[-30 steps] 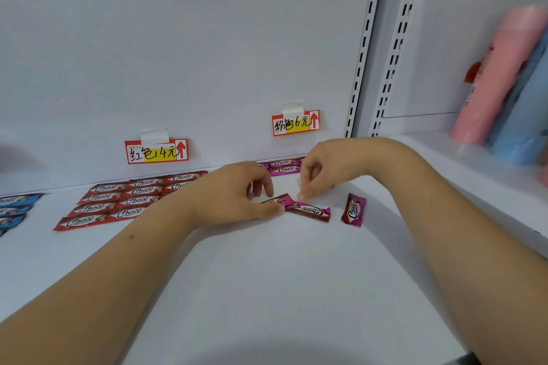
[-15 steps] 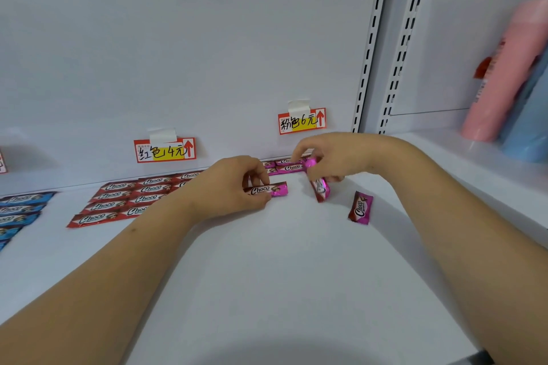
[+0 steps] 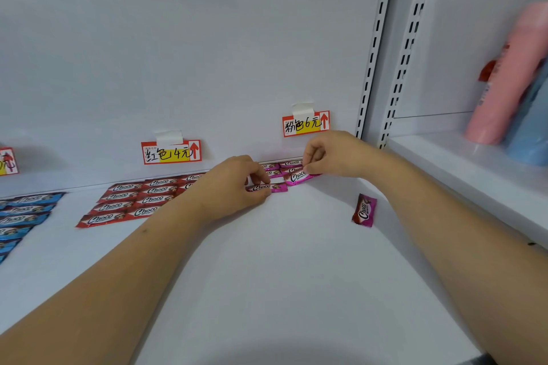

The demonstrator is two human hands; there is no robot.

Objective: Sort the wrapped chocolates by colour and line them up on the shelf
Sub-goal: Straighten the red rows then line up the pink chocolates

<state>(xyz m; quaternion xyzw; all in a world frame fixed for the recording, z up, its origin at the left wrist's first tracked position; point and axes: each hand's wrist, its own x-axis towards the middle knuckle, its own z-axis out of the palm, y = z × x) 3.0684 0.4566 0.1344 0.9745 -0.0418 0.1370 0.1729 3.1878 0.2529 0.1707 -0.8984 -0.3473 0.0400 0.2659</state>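
Note:
My left hand (image 3: 231,187) pinches a pink wrapped chocolate (image 3: 269,187) that lies flat on the white shelf (image 3: 281,275). My right hand (image 3: 329,154) pinches another pink chocolate (image 3: 298,177) just behind it, by the pink row (image 3: 284,163) at the back wall under the pink price tag (image 3: 305,124). One more pink chocolate (image 3: 364,210) lies loose to the right. Red chocolates (image 3: 136,200) lie in rows under the red price tag (image 3: 171,152). Blue chocolates (image 3: 20,216) are lined up at the far left.
A slotted upright (image 3: 373,47) divides this bay from the neighbouring shelf (image 3: 462,163) on the right, where a pink bottle (image 3: 510,77) and a blue one (image 3: 530,127) stand. A third price tag (image 3: 7,161) shows at the left edge.
My right hand has carried its pink chocolate back and turned it level beside the pink row. My left hand has slid its chocolate slightly toward the back wall.

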